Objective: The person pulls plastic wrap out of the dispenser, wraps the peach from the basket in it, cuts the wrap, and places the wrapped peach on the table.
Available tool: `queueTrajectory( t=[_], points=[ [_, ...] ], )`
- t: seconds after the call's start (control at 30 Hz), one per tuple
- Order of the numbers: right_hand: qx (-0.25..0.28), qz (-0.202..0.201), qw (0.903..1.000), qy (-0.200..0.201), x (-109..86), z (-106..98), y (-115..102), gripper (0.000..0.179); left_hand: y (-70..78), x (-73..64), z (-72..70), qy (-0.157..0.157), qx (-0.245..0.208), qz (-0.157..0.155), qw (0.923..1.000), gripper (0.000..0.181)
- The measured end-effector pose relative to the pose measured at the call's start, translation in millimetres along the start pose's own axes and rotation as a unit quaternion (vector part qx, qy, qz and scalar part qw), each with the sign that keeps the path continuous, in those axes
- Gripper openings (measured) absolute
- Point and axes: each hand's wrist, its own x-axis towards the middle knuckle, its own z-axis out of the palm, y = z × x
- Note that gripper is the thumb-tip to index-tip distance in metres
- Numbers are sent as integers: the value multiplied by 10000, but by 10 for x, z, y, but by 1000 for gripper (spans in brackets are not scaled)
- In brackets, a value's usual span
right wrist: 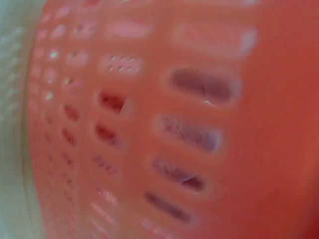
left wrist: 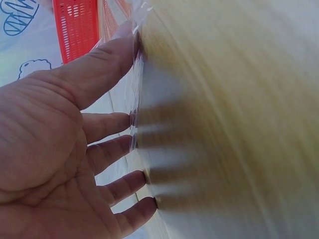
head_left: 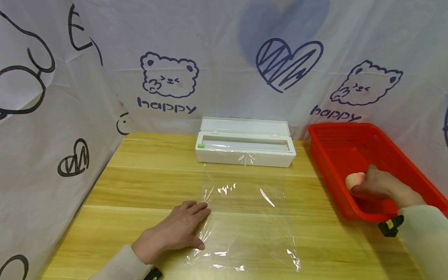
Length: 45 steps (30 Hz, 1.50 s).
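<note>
A sheet of clear cling film (head_left: 245, 217) lies over the tabletop, running down from a white cling film dispenser (head_left: 245, 157) at the back. With fingers spread, my left hand (head_left: 175, 229) rests on the film's left edge; in the left wrist view, the thumb and fingertips of that hand (left wrist: 45, 139) touch the film and the wood. Inside the red basket (head_left: 323, 167), my right hand (head_left: 381, 184) grips a pale, pinkish peach (head_left: 354, 180), partly covered by the fingers. Only the basket's slotted wall (right wrist: 279, 124) fills the right wrist view, which does not show the hand.
The dispenser's lid (head_left: 245, 126) stands raised, with the film roll (head_left: 245, 145) visible inside. A small green piece (head_left: 201, 146) sits at its left end. Behind the wooden table (head_left: 147, 175) hangs a white printed cloth (head_left: 224, 85), which also covers the left side.
</note>
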Motion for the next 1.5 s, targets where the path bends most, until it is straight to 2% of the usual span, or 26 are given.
queueTrajectory(
  t=[0.13, 0.23, 0.47, 0.6, 0.7, 0.8, 0.87, 0.97, 1.2, 1.5],
  points=[
    [196, -88, 9982, 564, -32, -12, -54, 91, 5, -7, -5, 16, 12, 23, 10000, 94],
    [401, -257, 9920, 1168, -70, -21, -127, 92, 11, -11, -10, 25, 15, 20, 10000, 94],
    [910, -576, 9664, 2334, -140, -27, -343, 94, 13, -11, -15, 7, 38, -2, 10000, 93],
    [1358, -670, 9489, 2768, -201, -42, -526, 91, 14, -10, -17, -6, 19, -19, 10000, 94],
    [1725, -479, 9390, 2936, -278, -46, -679, 93, 13, -8, -17, -9, 22, -24, 10000, 94],
    [2010, -403, 9297, 3061, -354, -44, -826, 94, 17, -6, -16, -2, 41, -18, 10000, 94],
    [2124, -538, 9250, 3105, -386, -31, -916, 92, 20, -4, -16, 9, 51, -20, 10000, 94],
    [2118, -849, 9238, 3075, -422, 17, -1051, 91, 24, -3, -17, 3, 39, -34, 10000, 94],
    [1658, -1755, 9214, 3046, -468, 294, -1399, 81, 19, 9, -19, -7, 47, -30, 10000, 94],
    [810, -2695, 9283, 2432, -544, 714, -1844, 64, 11, 16, 4, 11, 11, -85, 10000, 94]
  ],
)
